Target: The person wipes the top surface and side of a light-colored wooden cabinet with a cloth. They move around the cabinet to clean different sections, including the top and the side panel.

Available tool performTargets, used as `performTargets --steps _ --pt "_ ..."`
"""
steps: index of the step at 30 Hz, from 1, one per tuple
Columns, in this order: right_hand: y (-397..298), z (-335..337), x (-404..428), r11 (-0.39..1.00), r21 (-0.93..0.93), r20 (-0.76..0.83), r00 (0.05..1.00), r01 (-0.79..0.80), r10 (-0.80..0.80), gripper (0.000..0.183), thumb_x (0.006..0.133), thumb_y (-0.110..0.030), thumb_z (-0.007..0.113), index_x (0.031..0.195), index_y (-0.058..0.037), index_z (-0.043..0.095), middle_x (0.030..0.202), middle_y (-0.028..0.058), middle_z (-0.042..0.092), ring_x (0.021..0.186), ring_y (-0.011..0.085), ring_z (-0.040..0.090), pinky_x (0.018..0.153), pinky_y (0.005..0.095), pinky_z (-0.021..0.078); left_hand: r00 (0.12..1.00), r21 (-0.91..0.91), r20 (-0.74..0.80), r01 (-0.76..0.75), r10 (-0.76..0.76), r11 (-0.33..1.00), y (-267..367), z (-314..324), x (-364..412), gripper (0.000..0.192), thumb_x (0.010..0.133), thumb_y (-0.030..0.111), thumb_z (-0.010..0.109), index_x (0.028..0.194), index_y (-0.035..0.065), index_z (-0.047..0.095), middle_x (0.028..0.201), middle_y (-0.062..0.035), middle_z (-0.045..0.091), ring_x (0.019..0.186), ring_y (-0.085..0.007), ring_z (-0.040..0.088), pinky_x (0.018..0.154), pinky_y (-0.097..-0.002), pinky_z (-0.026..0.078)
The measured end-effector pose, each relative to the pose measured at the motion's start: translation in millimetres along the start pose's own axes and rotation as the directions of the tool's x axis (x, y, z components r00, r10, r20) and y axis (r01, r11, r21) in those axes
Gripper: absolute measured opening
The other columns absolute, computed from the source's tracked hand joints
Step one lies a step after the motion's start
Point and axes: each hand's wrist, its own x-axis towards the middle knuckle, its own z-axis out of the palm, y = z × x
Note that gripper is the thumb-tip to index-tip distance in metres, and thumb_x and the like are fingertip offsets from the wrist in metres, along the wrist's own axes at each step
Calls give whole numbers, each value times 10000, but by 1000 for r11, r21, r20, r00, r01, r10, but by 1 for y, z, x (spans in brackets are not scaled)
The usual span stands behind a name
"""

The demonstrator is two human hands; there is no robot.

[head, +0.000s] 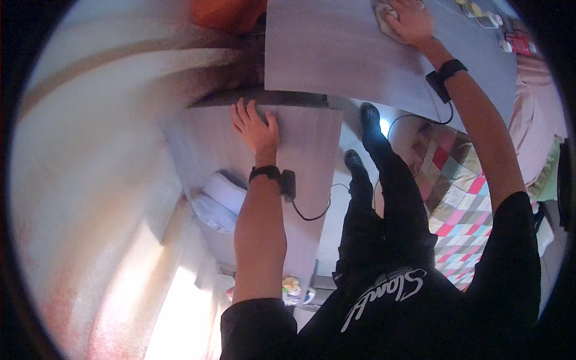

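Note:
My right hand point(410, 20) lies on a crumpled beige cloth point(385, 23), pressing it against the top of a light wood-grain table point(324, 49). The hand partly covers the cloth. On a second light wood-grain surface point(301, 148), nearer to me, my left hand point(256, 128) rests palm down. Its fingers are spread and nothing is in them. A white soft item point(222, 193), maybe a cap or a folded cloth, sits beside my left forearm and is partly hidden by it. Each wrist wears a black strap with a small cabled box.
Small bottles and containers point(488, 19) stand along the first table's right side, near a red package point(521, 45). Pale curtains point(99, 148) hang at left, below an orange object point(229, 15). A checkered patchwork cover point(463, 220) lies at right. Small items point(292, 285) sit by my left elbow.

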Motion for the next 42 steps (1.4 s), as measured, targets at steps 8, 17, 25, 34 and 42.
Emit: performTargets --steps 8,17,25,34,42 --pt "-60 -5 -18 990 44 29 990 -136 135 487 910 -313 507 1348 -107 563 1482 133 477 1357 371 414 1122 576 312 999 56 -22 -40 41 998 1 0 1 499 841 284 638 1291 96 533 1520 -130 403 1466 -368 252 1165 -541 199" --pt "-130 -20 -61 998 28 191 980 53 -57 436 931 -315 502 1313 -119 582 1465 114 480 1341 339 421 1081 623 324 995 75 -70 -66 71 995 0 -1 -1 481 906 319 577 1325 85 542 1502 -123 435 1459 -345 286 1165 -535 221" --pt "-162 12 -112 961 140 -132 966 241 -223 363 908 -308 564 1185 -86 641 1371 142 528 1257 364 461 1003 515 446 984 79 -145 -96 107 992 -7 11 -1 498 900 329 579 1341 99 553 1491 -124 463 1448 -340 312 1154 -532 236" --pt "-115 6 -167 993 -99 35 998 63 -60 532 913 -483 517 1404 -278 531 1492 8 482 1326 259 477 1002 619 401 984 53 -110 -132 137 990 -12 16 4 511 927 380 586 1354 100 567 1485 -144 477 1444 -372 317 1176 -583 227" --pt "16 -47 -255 967 -45 26 968 -250 251 561 871 -439 541 1400 -255 522 1477 39 495 1329 293 474 1010 625 408 952 97 -152 -252 265 963 -30 15 16 462 942 334 560 1319 68 585 1444 -163 505 1381 -352 407 1128 -537 317"
